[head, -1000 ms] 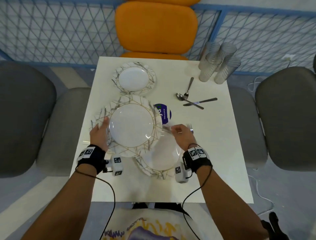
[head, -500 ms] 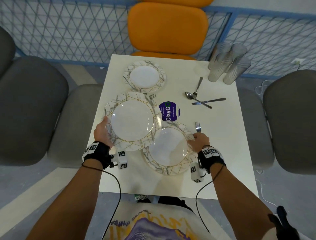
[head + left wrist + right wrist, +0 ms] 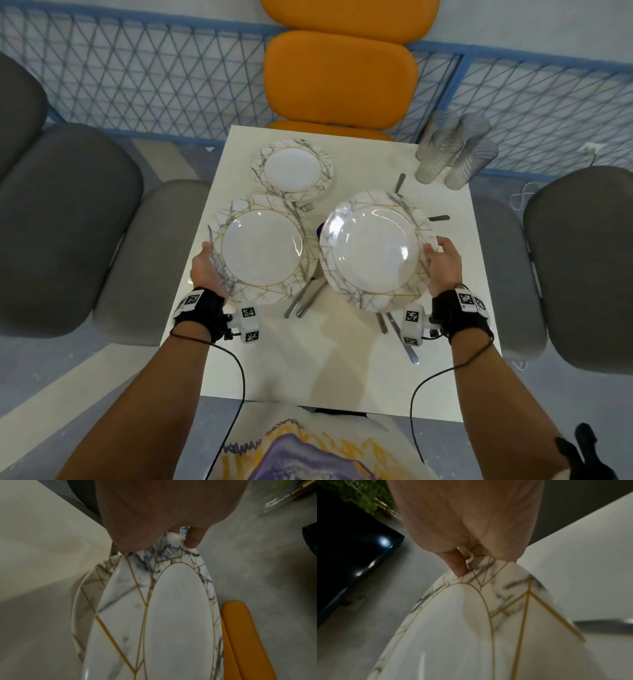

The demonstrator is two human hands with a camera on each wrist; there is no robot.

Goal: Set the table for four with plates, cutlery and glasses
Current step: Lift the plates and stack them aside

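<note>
On the white table (image 3: 342, 370), my left hand (image 3: 205, 267) grips the left rim of a marbled, gold-lined plate (image 3: 262, 251) at the table's left edge. In the left wrist view my thumb (image 3: 193, 539) pinches that plate (image 3: 178, 615), and a second plate's rim (image 3: 85, 591) shows under it. My right hand (image 3: 442, 262) holds another such plate (image 3: 375, 253) by its right rim, raised over the table's middle right. The right wrist view has my thumb (image 3: 455, 563) on its rim (image 3: 488, 577). A third plate (image 3: 293, 169) lies at the far side. Several glasses (image 3: 452, 150) stand at the far right corner.
Cutlery lies scattered: a fork (image 3: 306, 207) beside the left plate, handles (image 3: 305, 298) between the two plates, more pieces (image 3: 397, 329) under the right plate's near edge, and a knife tip (image 3: 438, 218) beyond it. An orange chair (image 3: 339, 78) and grey chairs (image 3: 68, 226) surround the table.
My right hand has taken the near plate by its rim, lifted it and carried it to the right. Cutlery that lay under it now shows. The left hand still holds its plate.
</note>
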